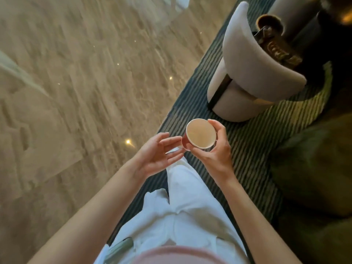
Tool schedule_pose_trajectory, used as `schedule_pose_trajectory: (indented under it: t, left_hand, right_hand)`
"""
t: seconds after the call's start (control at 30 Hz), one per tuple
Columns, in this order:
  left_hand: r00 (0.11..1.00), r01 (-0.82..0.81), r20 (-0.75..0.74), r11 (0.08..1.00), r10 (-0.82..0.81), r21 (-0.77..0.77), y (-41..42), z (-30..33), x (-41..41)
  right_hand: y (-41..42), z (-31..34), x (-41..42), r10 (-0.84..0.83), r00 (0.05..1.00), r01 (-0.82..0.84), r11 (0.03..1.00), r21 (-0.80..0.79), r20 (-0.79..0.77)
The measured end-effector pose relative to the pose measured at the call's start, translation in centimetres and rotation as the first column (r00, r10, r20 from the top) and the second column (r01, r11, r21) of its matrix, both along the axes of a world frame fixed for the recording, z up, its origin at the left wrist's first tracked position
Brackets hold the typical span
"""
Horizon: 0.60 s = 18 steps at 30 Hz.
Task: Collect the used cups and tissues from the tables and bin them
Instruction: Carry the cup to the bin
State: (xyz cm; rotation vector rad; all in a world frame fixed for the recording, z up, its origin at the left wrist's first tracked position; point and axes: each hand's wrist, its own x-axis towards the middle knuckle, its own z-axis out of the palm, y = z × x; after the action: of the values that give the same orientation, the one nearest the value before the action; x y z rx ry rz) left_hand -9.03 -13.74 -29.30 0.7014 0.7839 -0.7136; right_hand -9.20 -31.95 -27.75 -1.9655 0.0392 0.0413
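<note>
I am looking straight down from the head camera at my own two bare arms, white trousers (pixel 186 202) and the floor. My right hand (pixel 213 149) holds a paper cup (pixel 200 134) in the air in front of me, at about the middle of the view; the fingers and thumb are curled round its rim and wall. The cup is upright, its round mouth facing the camera, with a pale inside and a reddish outer wall; I cannot tell whether anything is in it. My left hand (pixel 158 153) is just beside the cup on its left, palm turned up, fingers loosely spread and holding nothing; the fingertips are at the cup's wall, though I cannot tell if they touch it. Under the hands lies a dark striped rug (pixel 245 149), and to the left of it a glossy beige floor (pixel 85 82) with small bright light reflections, blurred. Beyond the cup, upper right, stands a pale upholstered armchair (pixel 245 73) on the rug, with a dark patterned cushion (pixel 276 48) on its seat. The far right edge is dark and hard to make out.
</note>
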Motion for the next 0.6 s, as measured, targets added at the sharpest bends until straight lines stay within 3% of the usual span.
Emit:
schedule_pose_trajectory:
  t: [0.23, 0.4, 0.6]
  left_hand:
    - [1.0, -0.025, -0.008, 0.999, 0.025, 0.043, 1.8, 0.7, 21.1]
    - [0.996, -0.019, 0.089, 1.0, 0.019, -0.002, 1.9, 2.8, 35.9]
    - [0.993, 0.058, 0.106, 0.998, -0.058, 0.0, 1.7, 2.4, 52.2]
  right_hand:
    - [2.1, 0.7, 21.0, 0.016, 1.0, -0.017, 1.0, 0.004, 0.016]
    - [2.0, 3.6, 35.9, 0.043, 0.994, -0.038, 0.998, -0.049, 0.105]
    - [1.8, 2.8, 51.0, -0.007, 0.993, 0.012, 0.999, -0.039, 0.119]
